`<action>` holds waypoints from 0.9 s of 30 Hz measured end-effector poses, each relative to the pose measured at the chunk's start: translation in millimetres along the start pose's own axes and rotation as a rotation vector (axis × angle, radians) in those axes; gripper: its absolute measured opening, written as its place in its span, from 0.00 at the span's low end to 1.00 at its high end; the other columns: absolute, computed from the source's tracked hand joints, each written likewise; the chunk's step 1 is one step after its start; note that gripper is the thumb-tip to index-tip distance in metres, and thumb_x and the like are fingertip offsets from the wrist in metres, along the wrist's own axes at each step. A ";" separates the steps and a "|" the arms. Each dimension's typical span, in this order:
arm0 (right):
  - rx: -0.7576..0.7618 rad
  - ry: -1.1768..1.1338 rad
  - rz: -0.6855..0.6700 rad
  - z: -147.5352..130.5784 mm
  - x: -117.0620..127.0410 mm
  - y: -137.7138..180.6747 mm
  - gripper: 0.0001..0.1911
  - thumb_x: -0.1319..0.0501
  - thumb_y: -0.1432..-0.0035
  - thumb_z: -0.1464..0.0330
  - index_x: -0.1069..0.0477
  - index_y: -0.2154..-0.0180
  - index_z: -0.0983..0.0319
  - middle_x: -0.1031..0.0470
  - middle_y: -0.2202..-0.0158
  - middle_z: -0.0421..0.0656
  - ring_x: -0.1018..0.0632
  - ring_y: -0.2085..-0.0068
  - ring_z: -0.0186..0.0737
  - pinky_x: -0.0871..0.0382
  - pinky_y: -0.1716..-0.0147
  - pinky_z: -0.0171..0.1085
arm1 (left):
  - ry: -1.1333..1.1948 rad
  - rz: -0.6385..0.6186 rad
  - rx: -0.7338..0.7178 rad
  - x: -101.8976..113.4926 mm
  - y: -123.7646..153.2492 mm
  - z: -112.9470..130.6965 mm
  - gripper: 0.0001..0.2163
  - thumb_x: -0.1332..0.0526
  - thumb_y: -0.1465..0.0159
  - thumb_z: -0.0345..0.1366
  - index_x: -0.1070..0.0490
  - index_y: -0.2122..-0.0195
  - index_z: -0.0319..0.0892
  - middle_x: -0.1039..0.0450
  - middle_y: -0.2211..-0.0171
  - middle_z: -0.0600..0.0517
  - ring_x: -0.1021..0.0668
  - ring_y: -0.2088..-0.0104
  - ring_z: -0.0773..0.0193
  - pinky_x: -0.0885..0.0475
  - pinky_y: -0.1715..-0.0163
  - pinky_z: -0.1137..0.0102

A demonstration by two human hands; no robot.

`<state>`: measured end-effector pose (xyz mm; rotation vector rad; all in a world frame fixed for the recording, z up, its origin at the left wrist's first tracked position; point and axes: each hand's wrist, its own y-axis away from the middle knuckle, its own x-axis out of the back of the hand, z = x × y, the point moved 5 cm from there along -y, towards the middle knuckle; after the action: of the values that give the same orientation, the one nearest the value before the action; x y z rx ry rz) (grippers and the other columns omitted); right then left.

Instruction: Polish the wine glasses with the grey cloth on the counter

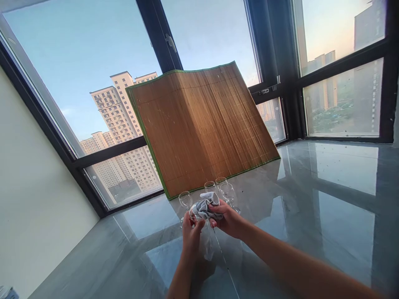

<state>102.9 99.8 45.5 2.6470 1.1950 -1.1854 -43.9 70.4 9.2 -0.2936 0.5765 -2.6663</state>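
My left hand [192,233] is closed around a clear drinking glass [192,211], most of it hidden by fingers and fabric. Bunched in my right hand [230,220] is a grey cloth [205,207], pressed against that glass; whether it reaches inside I cannot tell. Just beyond my left hand stands a stemmed glass [185,200]. Several more clear glasses [227,191] are grouped behind and beside my right hand, partly covered by it and by the cloth.
A brown bamboo mat [205,128] with green edging leans against the dark window frame [274,62] behind the glasses. The glossy grey tiled surface [280,249] reflects the windows. A pale wall [37,178] rises at left, and a small object [8,292] pokes into the lower left corner.
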 end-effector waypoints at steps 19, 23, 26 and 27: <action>-0.081 -0.179 0.047 -0.9 0.5 2.7 0.17 0.31 0.46 0.66 0.30 0.54 0.57 0.27 0.68 0.37 0.26 0.72 0.30 0.33 0.74 0.30 | 0.617 0.025 0.355 -10.2 10.4 -3.8 0.16 0.30 0.47 0.42 0.35 0.65 0.44 0.35 0.73 0.60 0.34 0.77 0.74 0.36 0.75 0.75; -0.032 -0.186 0.147 -8.6 5.5 -0.1 0.18 0.30 0.48 0.68 0.31 0.56 0.56 0.28 0.68 0.36 0.26 0.73 0.30 0.34 0.76 0.30 | 0.604 0.057 0.380 -8.6 8.9 -4.5 0.21 0.27 0.51 0.40 0.37 0.63 0.44 0.39 0.76 0.63 0.36 0.80 0.76 0.38 0.78 0.76; 0.004 -0.126 0.209 -11.1 8.6 -1.9 0.17 0.30 0.50 0.66 0.33 0.60 0.57 0.27 0.67 0.36 0.25 0.72 0.31 0.34 0.76 0.30 | 0.636 0.041 0.407 -10.8 9.6 -1.4 0.21 0.27 0.52 0.39 0.36 0.62 0.44 0.39 0.75 0.62 0.35 0.79 0.76 0.37 0.78 0.77; 0.021 -0.087 0.232 -11.7 9.6 -2.2 0.17 0.30 0.51 0.65 0.34 0.61 0.57 0.27 0.67 0.36 0.24 0.72 0.31 0.34 0.76 0.30 | 0.675 0.032 0.428 -11.4 10.2 0.0 0.20 0.27 0.51 0.38 0.35 0.62 0.44 0.39 0.75 0.62 0.35 0.79 0.75 0.37 0.78 0.77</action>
<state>113.0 111.0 48.4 2.6287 0.8392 -1.2623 -30.3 66.7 3.5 0.7489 0.1663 -2.7326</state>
